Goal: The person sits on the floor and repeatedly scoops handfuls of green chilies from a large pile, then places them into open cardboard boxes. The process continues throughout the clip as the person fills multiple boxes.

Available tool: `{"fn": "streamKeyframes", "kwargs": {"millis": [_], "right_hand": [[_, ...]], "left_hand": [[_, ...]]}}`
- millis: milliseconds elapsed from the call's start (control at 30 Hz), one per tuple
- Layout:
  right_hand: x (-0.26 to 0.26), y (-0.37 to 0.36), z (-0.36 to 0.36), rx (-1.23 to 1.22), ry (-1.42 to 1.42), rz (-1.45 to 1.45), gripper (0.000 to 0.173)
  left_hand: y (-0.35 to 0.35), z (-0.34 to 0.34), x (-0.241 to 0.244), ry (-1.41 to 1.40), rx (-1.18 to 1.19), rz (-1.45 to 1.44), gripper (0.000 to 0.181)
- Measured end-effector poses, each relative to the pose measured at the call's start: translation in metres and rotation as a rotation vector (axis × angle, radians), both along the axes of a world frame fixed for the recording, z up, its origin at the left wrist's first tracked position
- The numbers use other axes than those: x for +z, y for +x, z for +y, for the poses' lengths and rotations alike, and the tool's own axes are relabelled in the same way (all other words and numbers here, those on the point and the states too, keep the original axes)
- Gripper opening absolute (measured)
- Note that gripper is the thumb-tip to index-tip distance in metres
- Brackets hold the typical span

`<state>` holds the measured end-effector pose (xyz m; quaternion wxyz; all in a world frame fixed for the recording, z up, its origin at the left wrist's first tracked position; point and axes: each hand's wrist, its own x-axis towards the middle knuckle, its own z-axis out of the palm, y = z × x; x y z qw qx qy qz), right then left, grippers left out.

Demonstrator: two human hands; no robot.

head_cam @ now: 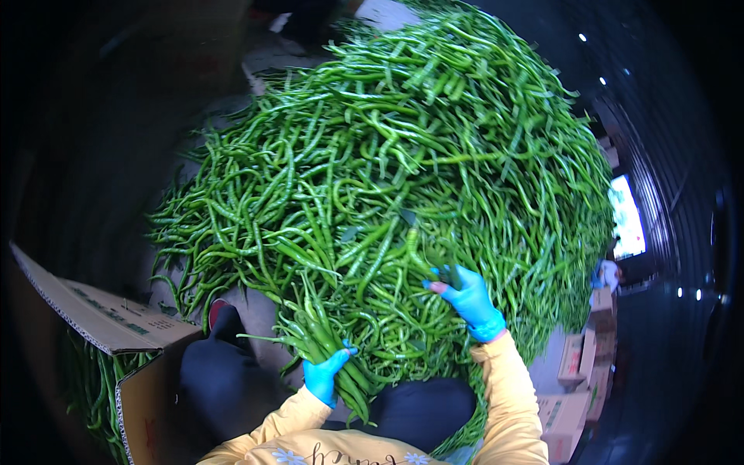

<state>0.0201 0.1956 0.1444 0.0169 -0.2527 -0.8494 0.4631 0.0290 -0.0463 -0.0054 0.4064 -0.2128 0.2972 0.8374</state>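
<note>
A bunch of long green chili peppers (318,332) is gripped in my left hand (325,376), which wears a blue glove. Their stems fan out towards the upper left, and the lower ends hang near my lap. My right hand (468,303), gloved in blue too, reaches over the large heap of green chili peppers (372,192). A bare fingertip shows through that glove. Something dark and blurred lies at its fingers, and I cannot tell whether it is held. A yellowish-green curved pepper (413,247) lies just beyond the fingers.
An open cardboard carton (139,401) with green peppers (96,378) inside stands at my left, its printed flap (116,317) raised. More cartons (561,421) stand at the right beyond the heap. A person (607,273) is at the far right. My knees (224,378) flank the heap's near edge.
</note>
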Motion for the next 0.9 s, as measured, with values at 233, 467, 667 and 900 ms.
{"fn": "streamKeyframes", "kwargs": {"millis": [233, 467, 667, 900], "right_hand": [[0.032, 0.28, -0.01, -0.986, 0.23, 0.202, 0.016], [0.042, 0.47, -0.089, -1.318, 0.859, 0.21, 0.016], [0.016, 0.6, -0.124, -1.6, 1.019, -0.196, 0.024], [0.005, 0.59, -0.082, -1.788, 0.438, 0.202, 0.014]], "left_hand": [[0.009, -0.003, -0.005, 0.031, -0.11, 0.103, 0.021], [0.016, 0.007, 0.01, 0.072, -0.222, 0.143, 0.037], [0.007, 0.011, -0.006, -0.061, -0.188, 0.217, 0.043], [0.02, 0.013, 0.006, -0.012, -0.187, 0.312, 0.023]]}}
